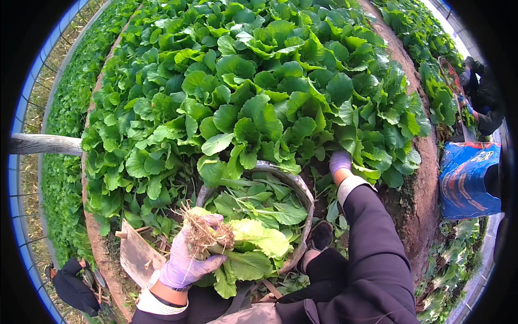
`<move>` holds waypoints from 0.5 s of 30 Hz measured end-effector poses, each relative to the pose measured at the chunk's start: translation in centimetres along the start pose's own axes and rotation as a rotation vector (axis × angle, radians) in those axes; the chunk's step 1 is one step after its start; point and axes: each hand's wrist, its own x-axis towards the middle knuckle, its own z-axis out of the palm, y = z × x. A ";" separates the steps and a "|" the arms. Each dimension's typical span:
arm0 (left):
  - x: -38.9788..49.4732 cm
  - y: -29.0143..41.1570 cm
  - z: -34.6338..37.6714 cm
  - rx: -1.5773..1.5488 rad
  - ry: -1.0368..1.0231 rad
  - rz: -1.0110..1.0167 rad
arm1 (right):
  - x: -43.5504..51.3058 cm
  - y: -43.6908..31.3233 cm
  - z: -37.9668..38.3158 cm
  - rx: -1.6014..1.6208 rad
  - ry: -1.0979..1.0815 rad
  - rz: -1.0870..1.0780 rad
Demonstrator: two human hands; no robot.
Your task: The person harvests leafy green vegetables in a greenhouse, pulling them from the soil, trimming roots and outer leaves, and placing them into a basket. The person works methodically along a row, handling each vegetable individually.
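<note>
My left hand, in a pale purple glove, grips a small bunch of leafy greens. Their tangled, soil-dusted roots face up and to the left, and the leaves hang over the near side of a round basket. Loose picked leaves fill the basket's inside. To the right of its rim, my right hand, also gloved, reaches in at the foot of the standing greens. Leaves cover its fingers, so their grip is hidden.
A weathered wooden board with pegs tilts at lower left. Bare soil ridges flank the bed. To the right are a blue printed sack, pulled greens and a crouching person. Another person is at lower left.
</note>
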 end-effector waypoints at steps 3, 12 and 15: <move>-1.0 0.7 0.6 -0.183 0.006 0.014 | -5.5 2.2 -6.2 0.059 0.371 0.161; -5.0 0.3 0.8 -0.158 0.049 0.212 | -14.5 11.3 -18.5 1.130 0.401 0.057; -5.5 -0.3 0.7 -0.437 0.008 0.182 | -17.0 11.4 -21.8 1.769 0.352 -0.242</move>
